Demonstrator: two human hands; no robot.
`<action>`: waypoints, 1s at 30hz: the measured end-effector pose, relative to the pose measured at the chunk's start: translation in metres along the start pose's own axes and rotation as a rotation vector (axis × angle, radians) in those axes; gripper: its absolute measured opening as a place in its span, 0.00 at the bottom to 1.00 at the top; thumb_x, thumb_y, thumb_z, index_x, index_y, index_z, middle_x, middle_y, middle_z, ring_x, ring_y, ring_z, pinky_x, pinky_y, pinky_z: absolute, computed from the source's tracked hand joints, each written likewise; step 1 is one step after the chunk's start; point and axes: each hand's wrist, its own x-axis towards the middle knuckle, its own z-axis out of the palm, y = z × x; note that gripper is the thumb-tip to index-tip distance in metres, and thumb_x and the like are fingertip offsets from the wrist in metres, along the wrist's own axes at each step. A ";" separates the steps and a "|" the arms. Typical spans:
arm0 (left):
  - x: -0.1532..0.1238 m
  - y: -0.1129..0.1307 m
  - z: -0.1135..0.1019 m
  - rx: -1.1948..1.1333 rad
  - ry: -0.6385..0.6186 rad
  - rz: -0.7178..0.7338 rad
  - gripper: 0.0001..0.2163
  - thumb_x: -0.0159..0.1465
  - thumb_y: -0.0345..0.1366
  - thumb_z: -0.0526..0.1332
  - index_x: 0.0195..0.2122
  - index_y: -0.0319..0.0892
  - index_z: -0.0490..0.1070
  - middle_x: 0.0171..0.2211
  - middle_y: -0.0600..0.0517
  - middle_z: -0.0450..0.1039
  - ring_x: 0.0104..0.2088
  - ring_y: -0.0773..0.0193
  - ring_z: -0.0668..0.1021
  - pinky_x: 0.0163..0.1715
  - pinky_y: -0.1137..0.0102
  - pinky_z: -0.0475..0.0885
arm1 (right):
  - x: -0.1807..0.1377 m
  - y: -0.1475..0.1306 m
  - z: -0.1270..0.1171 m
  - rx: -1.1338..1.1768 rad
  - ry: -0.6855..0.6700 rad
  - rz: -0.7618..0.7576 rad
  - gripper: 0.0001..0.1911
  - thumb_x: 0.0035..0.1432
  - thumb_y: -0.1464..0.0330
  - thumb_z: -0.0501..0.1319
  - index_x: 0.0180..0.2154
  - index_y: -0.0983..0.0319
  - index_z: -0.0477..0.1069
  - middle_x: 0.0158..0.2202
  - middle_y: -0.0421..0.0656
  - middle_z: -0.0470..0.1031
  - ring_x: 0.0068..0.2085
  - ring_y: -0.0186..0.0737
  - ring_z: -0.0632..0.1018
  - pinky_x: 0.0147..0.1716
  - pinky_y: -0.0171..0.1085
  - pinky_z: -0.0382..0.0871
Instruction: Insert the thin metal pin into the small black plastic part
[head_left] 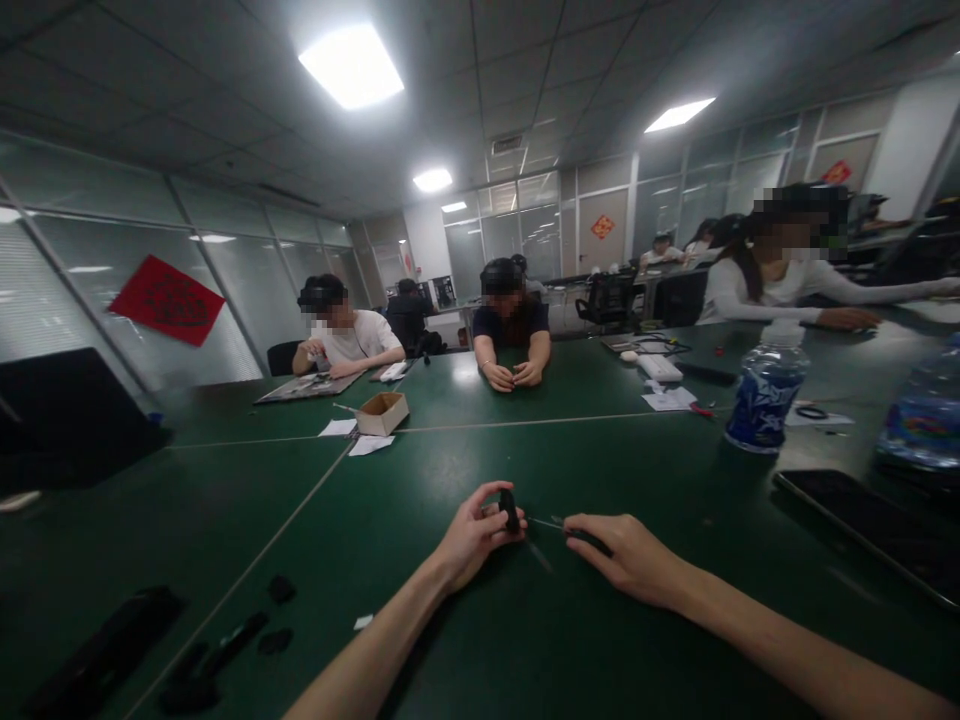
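My left hand [480, 530] is closed on a small black part [508, 510], held up on edge between thumb and fingers above the green table [442, 490]. What kind of part it is, I cannot make out. To its right, my right hand [615, 550] grips the dark handle of a screwdriver [589, 541]. The thin metal shaft points left at the black part; whether its tip touches is too small to tell. Several loose black pieces [240, 640] lie on the table to the left of my left forearm.
A blue-labelled bottle [766, 395], another bottle [926, 410] and a phone [862, 520] are at the right. Ahead on the left stands a small cardboard box [382, 412] by papers. A dark laptop [67, 420] is far left. Several people sit around the table.
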 end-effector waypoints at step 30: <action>-0.001 -0.009 0.012 0.062 0.045 0.078 0.22 0.50 0.32 0.69 0.47 0.43 0.67 0.41 0.49 0.68 0.38 0.61 0.76 0.44 0.64 0.68 | 0.001 -0.005 0.000 -0.208 -0.080 -0.076 0.16 0.65 0.63 0.47 0.44 0.61 0.69 0.35 0.45 0.74 0.34 0.38 0.75 0.32 0.34 0.66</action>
